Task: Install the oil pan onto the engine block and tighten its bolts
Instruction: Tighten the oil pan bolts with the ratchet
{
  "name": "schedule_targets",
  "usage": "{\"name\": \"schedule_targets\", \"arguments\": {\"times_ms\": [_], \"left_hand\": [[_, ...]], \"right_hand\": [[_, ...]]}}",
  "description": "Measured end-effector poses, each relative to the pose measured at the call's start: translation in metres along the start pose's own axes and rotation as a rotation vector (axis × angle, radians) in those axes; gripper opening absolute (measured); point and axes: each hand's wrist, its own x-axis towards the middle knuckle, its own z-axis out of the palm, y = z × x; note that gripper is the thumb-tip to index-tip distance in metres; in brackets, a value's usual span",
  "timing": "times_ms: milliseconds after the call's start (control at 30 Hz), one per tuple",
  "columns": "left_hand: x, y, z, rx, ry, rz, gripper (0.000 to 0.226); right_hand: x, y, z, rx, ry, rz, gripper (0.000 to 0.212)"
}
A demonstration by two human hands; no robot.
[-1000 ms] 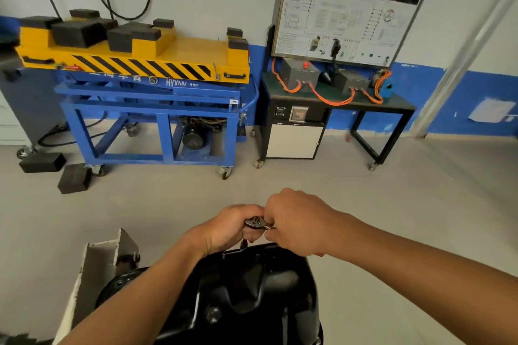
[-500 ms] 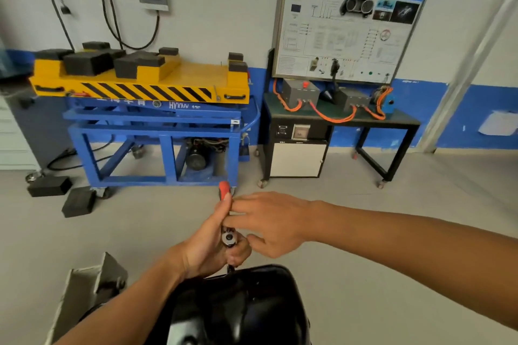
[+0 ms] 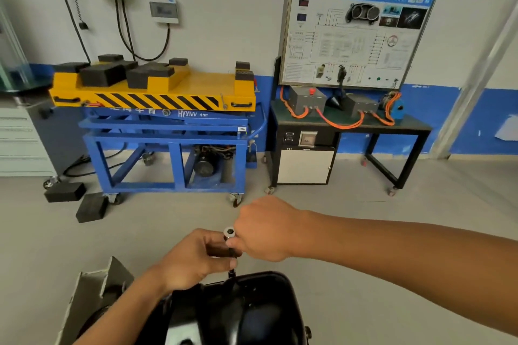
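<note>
The black oil pan (image 3: 241, 314) fills the bottom centre of the head view, bulging side up. A ratchet wrench (image 3: 229, 234) stands over the pan's far rim, its silver head showing between my hands and its dark extension reaching down to the rim. My left hand (image 3: 196, 259) grips the tool's lower part just above the pan. My right hand (image 3: 266, 228) is curled round the tool's upper part from the right; the handle is hidden inside it. The bolt under the tool is hidden.
A grey metal stand bracket (image 3: 92, 294) rises at the pan's left. Across the floor stand a blue lift cart (image 3: 171, 148) with a yellow top, two black rubber blocks (image 3: 75, 200), and a black bench (image 3: 347, 131) with orange cables under a training board.
The view has tilted upward, so the pan sits lower in frame. My right hand has swung the wrench handle round and now closes over the tool; the red handle tip no longer shows.
</note>
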Motion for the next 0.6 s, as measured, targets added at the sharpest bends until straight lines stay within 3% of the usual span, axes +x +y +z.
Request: {"name": "schedule_targets", "arguments": {"times_ms": [67, 167, 300, 433, 600], "left_hand": [[0.003, 0.0, 0.003, 0.043, 0.028, 0.021, 0.016], [0.009, -0.004, 0.006, 0.067, 0.083, 0.008, 0.035], [0.013, -0.005, 0.008, 0.063, 0.033, 0.042, 0.048], [0.013, -0.005, 0.008, 0.084, 0.018, 0.048, 0.016], [0.011, -0.001, 0.01, 0.069, 0.028, 0.044, 0.009]], "right_hand": [[0.0, -0.008, -0.004, 0.051, -0.033, 0.041, 0.044], [0.004, -0.013, -0.005, 0.26, -0.134, 0.163, 0.042], [0.01, -0.019, -0.005, 0.339, -0.304, 0.186, 0.005], [0.009, -0.018, -0.008, 0.347, -0.16, 0.22, 0.014], [0.013, -0.006, -0.017, 0.101, -0.3, 0.05, 0.028]]}}
